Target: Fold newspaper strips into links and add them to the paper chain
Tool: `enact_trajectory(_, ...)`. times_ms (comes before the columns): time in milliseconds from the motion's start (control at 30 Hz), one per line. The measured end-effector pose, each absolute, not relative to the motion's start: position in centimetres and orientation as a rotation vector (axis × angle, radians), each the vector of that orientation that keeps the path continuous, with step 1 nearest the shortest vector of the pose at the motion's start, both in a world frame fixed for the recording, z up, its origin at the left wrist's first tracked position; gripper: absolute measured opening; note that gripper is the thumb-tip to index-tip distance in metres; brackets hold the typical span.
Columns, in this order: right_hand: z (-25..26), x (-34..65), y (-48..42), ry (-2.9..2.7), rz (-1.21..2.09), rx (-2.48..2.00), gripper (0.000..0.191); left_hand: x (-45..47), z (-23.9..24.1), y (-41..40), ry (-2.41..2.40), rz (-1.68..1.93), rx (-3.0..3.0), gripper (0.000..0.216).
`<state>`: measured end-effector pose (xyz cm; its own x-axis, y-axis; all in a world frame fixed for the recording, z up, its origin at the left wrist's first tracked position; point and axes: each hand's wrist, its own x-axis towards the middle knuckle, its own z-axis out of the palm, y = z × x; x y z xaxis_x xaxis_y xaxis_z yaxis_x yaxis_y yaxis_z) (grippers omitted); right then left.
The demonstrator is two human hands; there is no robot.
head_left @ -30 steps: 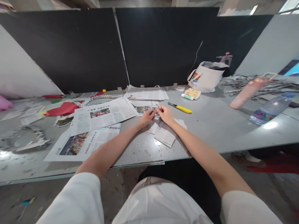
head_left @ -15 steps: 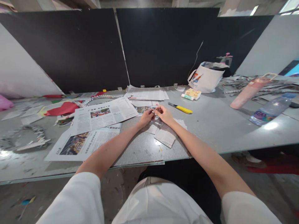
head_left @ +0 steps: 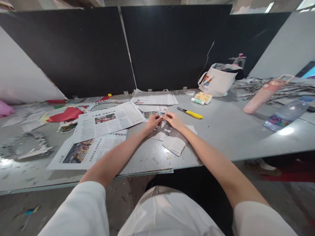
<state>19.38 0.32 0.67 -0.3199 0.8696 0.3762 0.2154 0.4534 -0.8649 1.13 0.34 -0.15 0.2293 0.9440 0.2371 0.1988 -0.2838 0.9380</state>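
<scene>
Over the middle of the table, my left hand [head_left: 153,123] and my right hand [head_left: 174,121] meet with fingertips nearly touching. Both are closed in a pinch around a small whitish piece of paper [head_left: 161,117], mostly hidden by the fingers. Cut pieces of newspaper [head_left: 175,143] lie beneath and just in front of the hands. Right of my right hand rests a yellow utility knife [head_left: 194,114]. To the left of my left hand, large newspaper sheets [head_left: 118,122] overlap on the tabletop.
A glue stick [head_left: 197,101] lies by a yellow packet [head_left: 204,97], near a white bag [head_left: 216,82]. Farther right are a leaning pink tumbler [head_left: 261,97] and a tilted water bottle [head_left: 283,115]. Braided paper rings [head_left: 39,139] and red material [head_left: 65,114] occupy the left.
My fingers have shifted slightly around the small piece of paper; both hands stay in the same place. The view has tilted a little.
</scene>
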Motion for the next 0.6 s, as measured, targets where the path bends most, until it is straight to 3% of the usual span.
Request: enact_trajectory(600,0.33,19.7,0.45,-1.827,0.798,-0.945,0.054,1.36,-0.07,0.12,0.931,1.071,1.56,0.057)
